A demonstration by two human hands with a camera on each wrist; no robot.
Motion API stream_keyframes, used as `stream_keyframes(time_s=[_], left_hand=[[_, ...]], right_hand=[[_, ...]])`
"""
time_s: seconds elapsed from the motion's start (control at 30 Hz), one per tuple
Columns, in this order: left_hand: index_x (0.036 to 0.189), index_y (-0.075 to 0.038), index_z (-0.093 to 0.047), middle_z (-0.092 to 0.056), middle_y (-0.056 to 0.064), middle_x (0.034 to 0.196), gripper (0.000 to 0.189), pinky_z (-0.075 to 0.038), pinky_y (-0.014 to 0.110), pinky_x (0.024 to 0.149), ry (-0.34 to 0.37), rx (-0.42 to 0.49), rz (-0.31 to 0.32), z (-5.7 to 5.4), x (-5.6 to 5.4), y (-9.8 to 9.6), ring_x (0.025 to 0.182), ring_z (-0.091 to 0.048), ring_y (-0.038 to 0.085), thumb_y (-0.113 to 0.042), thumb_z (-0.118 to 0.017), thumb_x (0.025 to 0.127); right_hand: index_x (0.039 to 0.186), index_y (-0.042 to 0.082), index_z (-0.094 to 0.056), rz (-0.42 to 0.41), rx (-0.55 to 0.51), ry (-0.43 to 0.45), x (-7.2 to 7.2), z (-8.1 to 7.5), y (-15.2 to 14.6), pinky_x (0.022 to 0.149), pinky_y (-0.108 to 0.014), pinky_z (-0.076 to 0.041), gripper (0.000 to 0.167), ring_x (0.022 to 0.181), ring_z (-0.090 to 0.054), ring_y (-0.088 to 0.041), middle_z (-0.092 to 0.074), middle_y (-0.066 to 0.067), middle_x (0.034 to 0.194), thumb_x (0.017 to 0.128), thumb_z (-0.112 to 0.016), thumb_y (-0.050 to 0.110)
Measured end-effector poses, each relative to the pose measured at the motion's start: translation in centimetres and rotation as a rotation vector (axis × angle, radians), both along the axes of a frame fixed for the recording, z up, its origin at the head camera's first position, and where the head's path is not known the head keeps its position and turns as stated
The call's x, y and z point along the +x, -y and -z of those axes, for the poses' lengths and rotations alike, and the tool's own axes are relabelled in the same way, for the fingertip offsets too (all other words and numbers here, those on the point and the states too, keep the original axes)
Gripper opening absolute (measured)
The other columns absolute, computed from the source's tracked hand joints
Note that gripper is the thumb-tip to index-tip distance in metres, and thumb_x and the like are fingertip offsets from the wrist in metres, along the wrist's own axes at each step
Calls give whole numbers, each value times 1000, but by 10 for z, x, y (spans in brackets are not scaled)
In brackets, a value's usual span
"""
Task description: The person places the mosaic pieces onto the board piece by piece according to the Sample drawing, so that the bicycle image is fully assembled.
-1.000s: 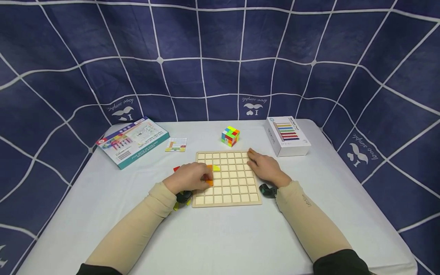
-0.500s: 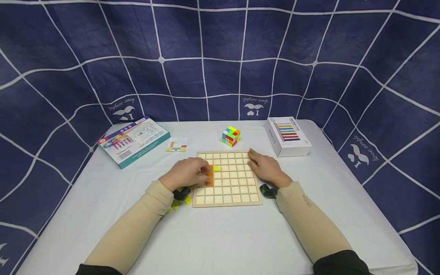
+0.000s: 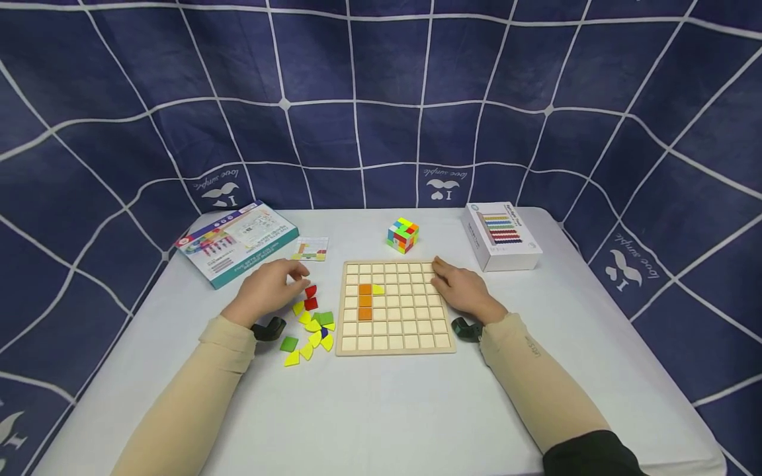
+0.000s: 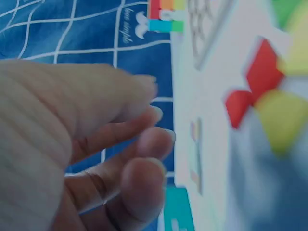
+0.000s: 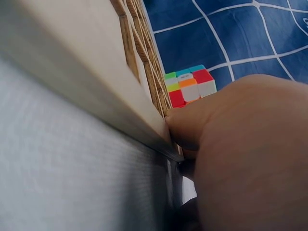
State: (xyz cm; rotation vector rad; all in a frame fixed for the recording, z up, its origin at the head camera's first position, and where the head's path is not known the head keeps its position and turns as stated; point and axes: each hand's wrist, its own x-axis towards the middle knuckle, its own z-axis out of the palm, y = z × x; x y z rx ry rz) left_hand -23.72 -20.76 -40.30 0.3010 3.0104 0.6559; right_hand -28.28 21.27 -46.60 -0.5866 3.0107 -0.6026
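A wooden grid board point(image 3: 411, 328) lies in the middle of the table. On its upper left cells sit several orange square tiles point(image 3: 365, 301) in a column, with a yellow quarter-round tile point(image 3: 378, 289) beside the top one. My right hand point(image 3: 463, 287) grips the board's right edge near the far corner; the right wrist view has the thumb point(image 5: 187, 122) on the rim. Left of the board, my left hand point(image 3: 270, 287) hovers with loosely bent fingers, holding nothing. Close to its fingertips are red tiles point(image 3: 311, 303), and nearer the front lie loose yellow tiles point(image 3: 312, 325).
Green tiles point(image 3: 289, 344) and a blue piece point(image 3: 324, 332) lie among the yellow ones. Behind stand a teal-edged box point(image 3: 238, 244), a small pattern card point(image 3: 311, 248), a puzzle cube point(image 3: 403, 235) and a white box point(image 3: 501, 237). A blue curtain point(image 3: 381, 132) hangs behind the table.
My left hand has left the orange tiles on the board and moved left past the loose tiles, uncovering them. The right hand stays at the board's edge.
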Motion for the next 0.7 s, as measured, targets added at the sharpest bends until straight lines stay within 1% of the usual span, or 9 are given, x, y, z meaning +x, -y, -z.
stream_keyframes(time_s=[0.07, 0.2, 0.27, 0.33, 0.4, 0.5, 0.6, 0.7], left_hand=[[119, -13, -73, -71, 7, 108, 31, -50, 40, 73, 42, -13, -23, 5, 7, 8, 89, -60, 24, -30, -73, 94], [110, -13, -73, -71, 5, 103, 30, -50, 41, 77, 114, -22, -36, 16, 18, 17, 90, -60, 24, -32, -81, 87], [107, -13, -72, -70, 4, 99, 32, -50, 39, 78, 131, -17, -38, 22, 21, 18, 89, -59, 23, -33, -83, 85], [107, -12, -71, -68, 4, 97, 33, -49, 38, 76, 143, -4, -32, 27, 21, 18, 87, -58, 23, -33, -84, 85], [109, -13, -71, -67, 4, 97, 33, -49, 36, 77, 142, 5, -40, 32, 21, 19, 88, -58, 23, -32, -83, 85], [112, -12, -72, -67, 5, 99, 29, -49, 39, 80, 137, 14, -28, 34, 21, 21, 90, -57, 24, -26, -79, 88], [113, -14, -74, -68, 4, 102, 26, -51, 44, 85, 102, 5, -11, 35, 20, 23, 93, -58, 24, -20, -76, 88], [113, -16, -75, -69, 3, 103, 25, -51, 46, 86, 56, 1, 11, 38, 18, 25, 93, -59, 23, -21, -76, 89]], right_hand=[[156, 9, -43, 1, -6, 2, 0, 0, 0, 110, -56, -43, 57, 143, -46, -38, -39, -10, 163, 107, -50, 36], [156, 9, -43, 6, -12, 2, 1, 0, 0, 110, -57, -43, 57, 143, -47, -39, -39, -10, 163, 107, -50, 36], [156, 9, -43, 8, -11, 6, 1, 0, 0, 109, -57, -43, 57, 143, -47, -39, -39, -10, 163, 107, -50, 36], [156, 9, -42, 8, -9, 11, 1, 1, 1, 110, -57, -43, 57, 143, -47, -39, -38, -10, 163, 107, -50, 36], [156, 9, -42, 4, -9, 15, 1, 1, 2, 110, -57, -43, 57, 143, -46, -39, -38, -10, 163, 107, -49, 36], [157, 9, -41, -3, -11, 20, 1, 1, 3, 111, -57, -42, 57, 143, -46, -39, -38, -11, 163, 107, -49, 36], [157, 9, -41, 4, -10, 24, 2, 0, 3, 111, -57, -42, 57, 144, -45, -39, -37, -10, 164, 107, -49, 36], [157, 10, -41, 13, -11, 22, 2, 0, 1, 111, -58, -42, 57, 144, -45, -39, -37, -10, 164, 107, -49, 36]])
